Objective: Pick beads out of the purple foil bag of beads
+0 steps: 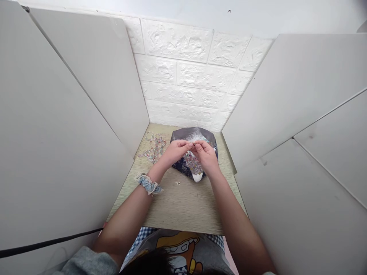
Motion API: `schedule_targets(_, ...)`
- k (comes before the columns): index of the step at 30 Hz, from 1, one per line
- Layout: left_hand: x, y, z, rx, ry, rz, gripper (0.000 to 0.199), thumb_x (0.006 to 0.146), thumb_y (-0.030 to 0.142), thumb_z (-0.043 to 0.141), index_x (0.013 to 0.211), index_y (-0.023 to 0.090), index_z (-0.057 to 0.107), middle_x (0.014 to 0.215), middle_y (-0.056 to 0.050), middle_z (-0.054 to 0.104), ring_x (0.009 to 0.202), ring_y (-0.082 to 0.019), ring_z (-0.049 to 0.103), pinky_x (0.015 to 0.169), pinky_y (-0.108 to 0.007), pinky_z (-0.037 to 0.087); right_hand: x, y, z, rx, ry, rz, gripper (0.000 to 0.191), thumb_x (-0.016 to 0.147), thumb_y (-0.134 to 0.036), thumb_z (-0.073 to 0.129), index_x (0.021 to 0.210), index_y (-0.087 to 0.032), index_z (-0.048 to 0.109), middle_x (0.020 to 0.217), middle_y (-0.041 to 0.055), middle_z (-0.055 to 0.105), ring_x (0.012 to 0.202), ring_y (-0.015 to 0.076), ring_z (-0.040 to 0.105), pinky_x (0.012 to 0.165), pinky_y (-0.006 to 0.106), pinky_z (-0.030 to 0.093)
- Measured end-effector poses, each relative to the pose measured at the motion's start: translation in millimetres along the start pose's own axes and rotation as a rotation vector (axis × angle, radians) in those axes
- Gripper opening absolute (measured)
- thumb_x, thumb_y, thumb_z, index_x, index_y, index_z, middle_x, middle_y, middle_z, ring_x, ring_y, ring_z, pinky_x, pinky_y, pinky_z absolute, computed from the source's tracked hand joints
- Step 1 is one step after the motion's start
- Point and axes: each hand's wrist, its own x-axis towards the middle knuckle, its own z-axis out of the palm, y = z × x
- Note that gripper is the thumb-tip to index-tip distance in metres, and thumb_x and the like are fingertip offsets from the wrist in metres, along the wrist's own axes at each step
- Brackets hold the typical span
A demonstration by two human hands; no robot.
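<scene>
My left hand [176, 151] and my right hand [205, 156] meet fingertip to fingertip above an open foil bag [192, 135] that holds many small coloured beads [191, 162]. Both hands pinch something tiny between thumb and fingers; it is too small to identify. A blue scrunchie [148, 184] sits on my left wrist. The bag rests on a light wooden table [183, 206].
A pile of beaded strands [155, 147] lies on the table at the far left. One tiny loose piece [177, 183] sits near my left wrist. White panels wall the narrow table on both sides, with a white brick wall behind. A black cable [48, 241] runs at lower left.
</scene>
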Motion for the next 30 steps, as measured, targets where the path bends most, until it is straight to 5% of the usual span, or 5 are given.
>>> schedule_targets(30, -1.7, 4.9, 1.1, -0.074, 0.004, -0.067, 0.024, 0.071, 0.033, 0.051, 0.058, 0.015, 0.042, 0.042, 0.008, 0.028, 0.035, -0.001, 0.021, 0.036, -0.018, 0.014, -2.4, -4.7, 4.5, -0.184, 0.008, -0.024, 0.020, 0.068, -0.038, 0.061, 0.077, -0.021, 0.057, 0.074, -0.0012, 0.060, 0.073, 0.0132, 0.059, 0.078, 0.031, 0.048)
